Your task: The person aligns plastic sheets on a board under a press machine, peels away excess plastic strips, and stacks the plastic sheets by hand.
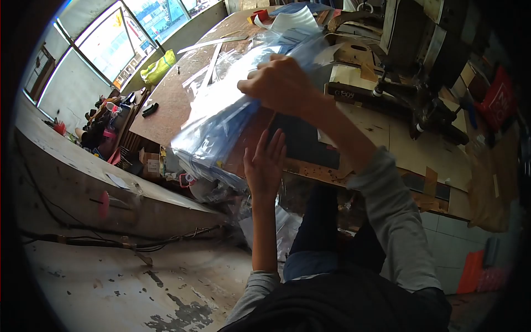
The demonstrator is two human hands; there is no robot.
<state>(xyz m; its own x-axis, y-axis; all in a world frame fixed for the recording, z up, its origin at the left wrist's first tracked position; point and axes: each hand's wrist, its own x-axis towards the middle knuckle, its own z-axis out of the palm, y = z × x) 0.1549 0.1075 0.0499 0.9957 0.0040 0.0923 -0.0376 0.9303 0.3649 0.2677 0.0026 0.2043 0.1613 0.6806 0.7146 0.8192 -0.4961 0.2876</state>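
A stack of clear, bluish plastic sheets (213, 130) lies on the brown wooden table (160, 113), its near end hanging at the table's edge. My left hand (265, 166) is just right of the stack's near end, palm up with the fingers stretched out and nothing in it. Over the right side of the stack is my right hand (282, 86), raised, with its fingers curled closed. Whatever it may hold is hidden. A dark flat mat (310, 144) lies on the table below my right forearm.
A dark metal machine (420, 99) stands at the right, beside cardboard sheets (398, 133). On the table's left part lies a small black object (150, 109). Metal strips (213, 43) and a red tape dispenser (258, 16) are farther back. A yellow-green bag (158, 68) is by the windows.
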